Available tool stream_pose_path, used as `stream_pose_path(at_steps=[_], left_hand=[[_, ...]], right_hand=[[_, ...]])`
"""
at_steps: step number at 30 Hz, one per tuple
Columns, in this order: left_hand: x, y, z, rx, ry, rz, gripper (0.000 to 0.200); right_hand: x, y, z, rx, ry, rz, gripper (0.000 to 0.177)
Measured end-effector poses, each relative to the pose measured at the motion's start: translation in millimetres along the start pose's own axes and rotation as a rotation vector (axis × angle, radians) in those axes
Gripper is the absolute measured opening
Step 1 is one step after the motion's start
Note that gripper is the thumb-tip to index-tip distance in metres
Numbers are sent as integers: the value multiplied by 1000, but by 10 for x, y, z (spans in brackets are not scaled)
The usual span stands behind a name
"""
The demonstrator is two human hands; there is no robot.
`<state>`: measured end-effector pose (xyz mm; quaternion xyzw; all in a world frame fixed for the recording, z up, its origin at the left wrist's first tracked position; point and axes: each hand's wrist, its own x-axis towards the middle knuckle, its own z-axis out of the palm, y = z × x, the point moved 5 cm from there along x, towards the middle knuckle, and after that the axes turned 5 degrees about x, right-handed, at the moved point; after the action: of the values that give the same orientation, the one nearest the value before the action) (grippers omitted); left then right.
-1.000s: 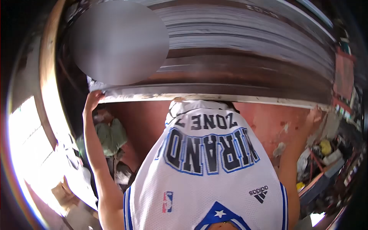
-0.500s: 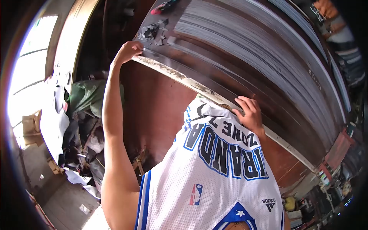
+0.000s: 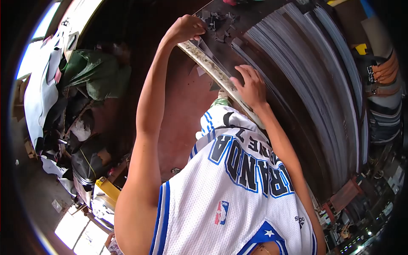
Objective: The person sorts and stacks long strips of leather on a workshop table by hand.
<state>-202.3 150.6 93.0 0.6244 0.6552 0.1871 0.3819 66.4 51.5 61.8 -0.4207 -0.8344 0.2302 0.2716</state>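
My left hand (image 3: 186, 30) is at the far end of the table edge, its fingers curled closed on the end of a thin dark strip (image 3: 211, 54). This strip runs along the worn pale edge (image 3: 204, 60) of the table. My right hand (image 3: 251, 87) is over the same edge, closer to my body, with its fingers apart and nothing visibly gripped. Beside the hands, long grey strips (image 3: 293, 55) lie stacked in several rows on the dark tabletop. Small dark scraps (image 3: 219, 23) are scattered past my left hand.
Left of me is a heap of scrap material with a green sack (image 3: 95, 74) and white sheets (image 3: 42, 95). Rolled, layered material (image 3: 382, 85) stands beyond the strips. A reddish box (image 3: 345, 193) and clutter are at the lower right. The floor (image 3: 182, 102) is reddish.
The view has turned, so the table edge looks steeper. My right hand has moved further along the edge, nearer my left hand. The left hand stays at the far end.
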Motion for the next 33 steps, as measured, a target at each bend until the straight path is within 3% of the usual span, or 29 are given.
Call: stream_pose_path(at_steps=[5, 7, 15, 33], left_hand=[[-35, 38, 174, 3, 29, 33, 20], [-50, -6, 203, -18, 19, -58, 20], [33, -340, 392, -24, -18, -78, 18], [-39, -308, 620, 281, 33, 4, 22]], right_hand=[[33, 61, 84, -53, -44, 31, 38], [5, 64, 78, -15, -21, 36, 38], [-31, 2, 5, 11, -47, 67, 35], [-182, 19, -48, -52, -127, 124, 30]])
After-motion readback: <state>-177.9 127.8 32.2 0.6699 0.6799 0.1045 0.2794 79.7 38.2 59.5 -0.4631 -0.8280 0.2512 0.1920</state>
